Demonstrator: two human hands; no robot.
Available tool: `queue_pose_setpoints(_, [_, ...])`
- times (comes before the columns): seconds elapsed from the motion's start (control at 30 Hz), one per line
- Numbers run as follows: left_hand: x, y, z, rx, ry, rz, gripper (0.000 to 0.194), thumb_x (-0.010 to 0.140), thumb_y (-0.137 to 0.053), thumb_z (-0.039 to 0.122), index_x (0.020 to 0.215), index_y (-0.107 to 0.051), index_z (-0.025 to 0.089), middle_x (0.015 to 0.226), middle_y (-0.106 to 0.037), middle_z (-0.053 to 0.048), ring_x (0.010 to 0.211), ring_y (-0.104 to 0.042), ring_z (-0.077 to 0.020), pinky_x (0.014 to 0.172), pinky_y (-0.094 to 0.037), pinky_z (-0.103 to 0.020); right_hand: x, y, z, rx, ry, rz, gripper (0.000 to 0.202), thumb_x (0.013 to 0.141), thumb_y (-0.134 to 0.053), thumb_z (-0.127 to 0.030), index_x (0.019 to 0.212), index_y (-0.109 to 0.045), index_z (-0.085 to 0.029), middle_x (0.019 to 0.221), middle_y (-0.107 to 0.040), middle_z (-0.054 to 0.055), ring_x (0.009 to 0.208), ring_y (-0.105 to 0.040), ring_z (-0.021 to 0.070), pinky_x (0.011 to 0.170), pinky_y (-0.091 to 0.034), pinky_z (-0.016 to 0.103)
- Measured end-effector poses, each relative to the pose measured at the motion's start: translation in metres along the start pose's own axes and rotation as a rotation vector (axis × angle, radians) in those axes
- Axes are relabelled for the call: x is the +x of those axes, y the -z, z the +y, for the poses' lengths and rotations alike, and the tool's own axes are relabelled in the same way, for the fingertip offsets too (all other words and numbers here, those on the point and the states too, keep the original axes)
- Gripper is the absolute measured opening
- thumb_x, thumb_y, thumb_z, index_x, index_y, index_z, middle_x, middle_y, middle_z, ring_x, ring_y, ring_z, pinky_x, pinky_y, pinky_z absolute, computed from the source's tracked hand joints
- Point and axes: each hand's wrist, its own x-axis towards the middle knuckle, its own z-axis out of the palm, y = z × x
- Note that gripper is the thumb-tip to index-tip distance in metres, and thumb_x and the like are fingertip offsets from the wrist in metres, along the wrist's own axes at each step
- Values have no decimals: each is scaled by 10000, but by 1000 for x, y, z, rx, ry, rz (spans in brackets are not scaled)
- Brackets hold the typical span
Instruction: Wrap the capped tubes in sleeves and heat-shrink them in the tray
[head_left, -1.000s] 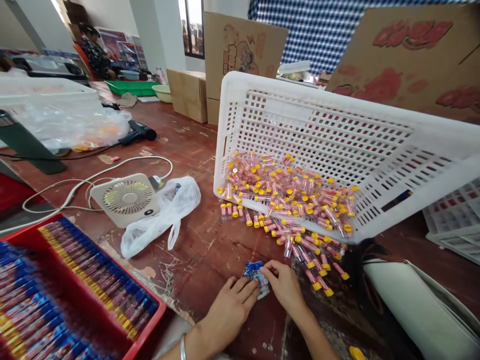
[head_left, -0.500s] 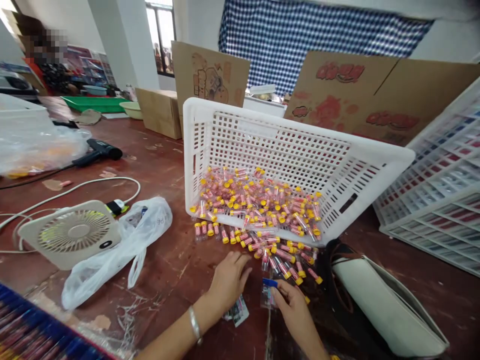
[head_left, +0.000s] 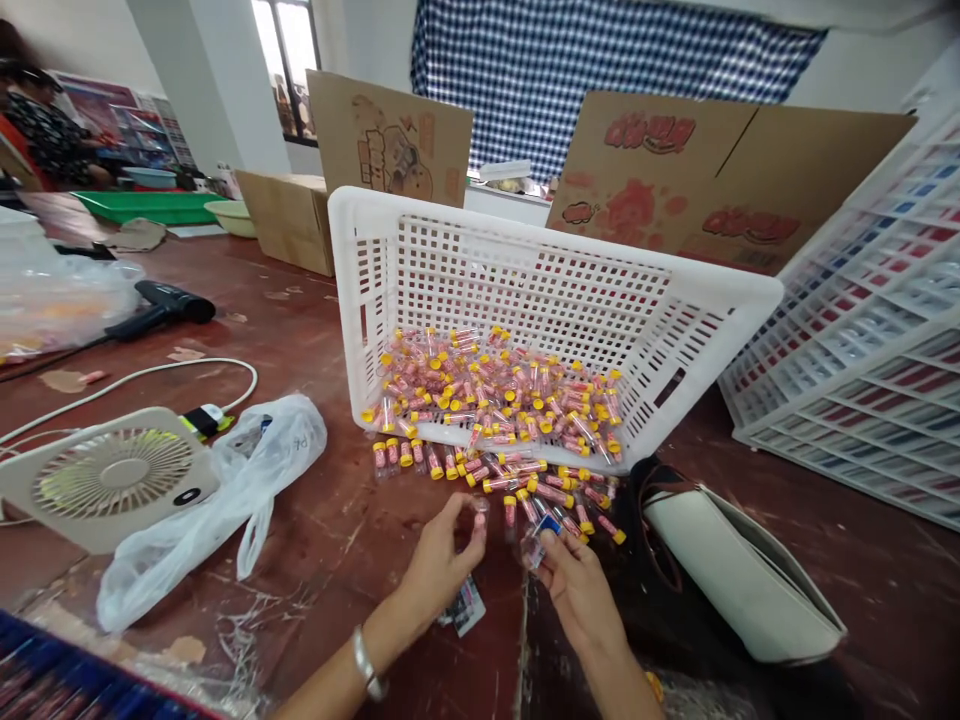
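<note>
Two hands work above the counter (head_left: pixel 360 570), each grip narrow. Left hand (head_left: pixel 439 555) pinches what looks like one small transparent tube (head_left: pixel 479 520) with pink filling, between thumb and fingertips; blurry there, so can't tell about a cap or which end is up. Right hand (head_left: pixel 577 595) holds a thin transparent sleeve (head_left: pixel 535 548) with a blue edge near the thumb; can't make out whether its mouth is open. Tube and sleeve are apart but near each other, just short of the yellow-capped tubes (head_left: pixel 517 395).

Risks, my call: tube looks smooth and round, so a light pinch could let it slip or spin and drop. Sleeve looks flimsy; squeezing too hard could crease it or press its sides together. If the two meet crooked, the tube's end could catch the film and crumple or split it.

Basket (head_left: pixel 555 246) tips its open side toward the person, tubes spilling over its lower rim onto the counter. Knuckles brushing the nearest ones could set them rolling, maybe toward the pale pouch (head_left: pixel 742 575) on the right. Printed sleeves (head_left: pixel 466 607) lie just beside the left hand; a dragging wrist could shift or bend them, and overlap could make them stick together.
</note>
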Motion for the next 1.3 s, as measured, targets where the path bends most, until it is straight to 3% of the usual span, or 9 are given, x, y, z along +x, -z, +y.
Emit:
queue_pose_setpoints(0.17, [-61,23,12,-377,196,-13,247,848,-655,383,1013,-642,200,958,-666,-42,897,-605,-187,800,-485,-256,-6,-29,21,78,-58,-68,318,591,-928,-389,724,-711,-197,765,-745,14,693,-684,171,679,-569,296])
queue_pose_setpoints(0.3, [-83,27,9,-444,252,39,284,819,-698,406,1018,-675,205,985,-696,-51,949,-623,-209,858,-483,-277,-13,-48,34,85,-97,-130,317,615,-918,-391,767,-728,-188,821,-764,44,732,-697,177,683,-567,280])
queue_pose_setpoints(0.67, [-91,32,-4,-506,263,91,317,793,-720,429,1014,-687,203,992,-706,-66,932,-627,-224,828,-484,-294,-25,-62,39,-117,-8,-295,275,694,-862,-422,788,-757,-186,810,-756,63,678,-676,194,638,-543,299])
queue_pose_setpoints(0.97, [-91,36,-4,-567,291,125,291,756,-777,382,957,-697,188,913,-698,-47,860,-618,-190,791,-473,-265,-17,-57,45,-248,68,-270,290,707,-848,-439,844,-789,-191,800,-759,64,697,-670,198,667,-537,302])
queue_pose_setpoints(1.07, [-91,41,-1,-786,317,99,237,781,-765,357,932,-702,185,912,-704,-42,847,-641,-175,799,-482,-259,-11,-56,44,-211,63,-224,313,701,-833,-499,836,-783,-221,833,-764,52,711,-669,195,679,-542,318])
queue_pose_setpoints(1.2, [-89,52,2,-1228,375,-1,229,847,-699,311,1031,-712,174,1175,-687,-109,1010,-671,-227,899,-505,-324,-11,-55,43,-232,28,-238,336,688,-854,-460,876,-788,-189,860,-763,74,757,-664,202,716,-534,320])
queue_pose_setpoints(1.3, [-86,56,5,-1363,356,-55,235,866,-674,255,1058,-717,128,1238,-666,-151,1159,-624,-277,986,-482,-359,-16,-56,44,-246,0,-273,339,671,-880,-402,900,-787,-170,860,-759,73,782,-658,200,741,-519,303])
